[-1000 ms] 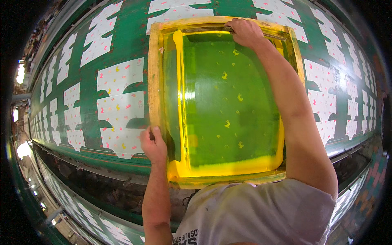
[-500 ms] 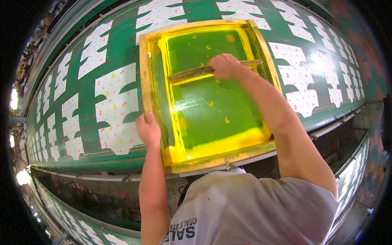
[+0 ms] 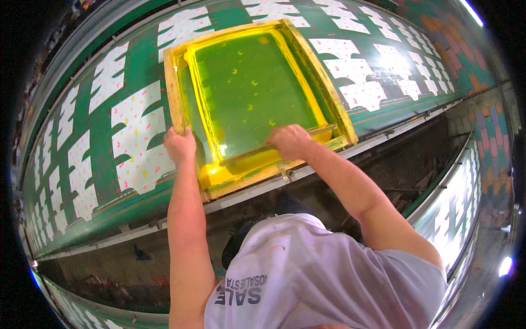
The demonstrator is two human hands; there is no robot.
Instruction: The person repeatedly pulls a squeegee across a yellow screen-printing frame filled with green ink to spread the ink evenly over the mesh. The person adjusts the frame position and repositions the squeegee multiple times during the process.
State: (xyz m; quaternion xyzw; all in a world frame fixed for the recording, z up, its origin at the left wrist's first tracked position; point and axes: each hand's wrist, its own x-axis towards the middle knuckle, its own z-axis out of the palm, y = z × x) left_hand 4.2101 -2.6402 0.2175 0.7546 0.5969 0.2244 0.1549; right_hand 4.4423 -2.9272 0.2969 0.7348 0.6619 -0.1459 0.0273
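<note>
A wooden-framed printing screen (image 3: 174, 96) lies on the long green table, its mesh greenish with small yellow motifs. Around the rail on its left side my left hand (image 3: 181, 146) is closed, thumb on top. My right hand (image 3: 290, 141) grips a wooden squeegee (image 3: 247, 153) by its top, near the middle. The squeegee lies across the near end of the screen, slightly slanted. Thick yellow ink (image 3: 222, 176) is pooled in front of it along the near rail, with more streaked down both sides. The squeegee's lower edge is hidden.
White cut fabric pieces (image 3: 139, 137) with small pink and yellow prints lie in rows on the green table (image 3: 101, 205), both sides of the screen. A metal rail (image 3: 123, 237) runs along the near edge. Another table with white pieces (image 3: 452, 214) stands behind me, right.
My right hand has drawn the squeegee toward me, from mid-screen to its near end. My left hand keeps its hold on the frame. The whole view has shifted.
</note>
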